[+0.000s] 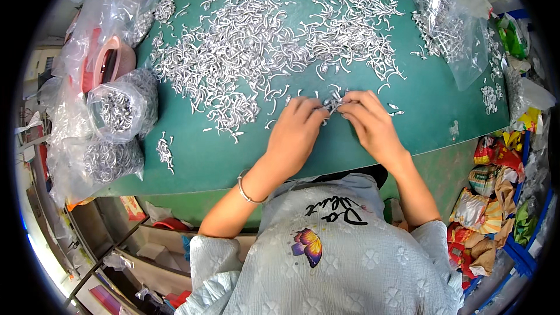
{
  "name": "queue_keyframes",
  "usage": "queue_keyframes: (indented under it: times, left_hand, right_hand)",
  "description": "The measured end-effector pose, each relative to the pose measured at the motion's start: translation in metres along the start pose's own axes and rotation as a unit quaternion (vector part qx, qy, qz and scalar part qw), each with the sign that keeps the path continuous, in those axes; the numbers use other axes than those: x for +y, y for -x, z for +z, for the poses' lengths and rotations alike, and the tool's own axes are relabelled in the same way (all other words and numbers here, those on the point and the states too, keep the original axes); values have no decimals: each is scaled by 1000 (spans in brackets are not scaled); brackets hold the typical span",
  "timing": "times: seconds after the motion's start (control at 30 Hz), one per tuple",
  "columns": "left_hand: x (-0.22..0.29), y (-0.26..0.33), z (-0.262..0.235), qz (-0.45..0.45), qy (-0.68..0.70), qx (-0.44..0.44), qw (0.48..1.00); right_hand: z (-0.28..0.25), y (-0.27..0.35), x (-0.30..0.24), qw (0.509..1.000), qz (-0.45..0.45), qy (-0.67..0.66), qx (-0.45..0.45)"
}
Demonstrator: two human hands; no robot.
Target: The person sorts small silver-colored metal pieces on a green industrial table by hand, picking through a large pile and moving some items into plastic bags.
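Observation:
My left hand (296, 134) and my right hand (370, 123) meet over the green table (210, 157), fingertips pinched together on a small cluster of curved silver metal pieces (333, 104). A wide heap of the same hook-shaped silver pieces (256, 41) spreads across the table just beyond my hands. A thin silver bangle (248, 193) circles my left wrist.
Clear plastic bags full of metal pieces (116, 111) pile up at the table's left edge, with a pink roll (108, 61) among them. Another filled bag (449, 29) lies at the far right. A bin of colourful wrappers (496, 198) stands at the right, shelves with boxes (146, 256) below left.

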State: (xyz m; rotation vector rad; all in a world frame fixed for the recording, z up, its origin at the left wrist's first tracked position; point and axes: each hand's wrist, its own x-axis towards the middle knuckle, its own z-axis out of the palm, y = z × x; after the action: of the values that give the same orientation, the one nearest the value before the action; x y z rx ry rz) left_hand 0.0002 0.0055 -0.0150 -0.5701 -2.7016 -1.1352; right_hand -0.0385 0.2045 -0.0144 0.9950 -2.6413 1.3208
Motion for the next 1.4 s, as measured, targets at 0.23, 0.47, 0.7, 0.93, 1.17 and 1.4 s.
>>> queue_keyframes:
  times: [0.23,0.47,0.7,0.93,1.17,1.4]
  left_hand:
    - [-14,5,-26,-277,310,135,899]
    - [-14,8,-36,-222,172,202,938]
    - [27,0,-6,-95,-48,67,992]
    - [39,-4,23,-16,-88,-45,995]
    - [33,4,16,-47,-97,1,994]
    - [27,12,14,-41,-96,12,994]
  right_hand:
    - [-17,-16,7,889,245,-381,58]
    - [-51,4,-3,973,208,17,99]
    - [-45,34,5,970,127,187,94]
    - [-69,56,45,934,177,235,204]
    - [-37,24,4,974,92,175,107]
    - [-43,34,19,948,138,257,126]
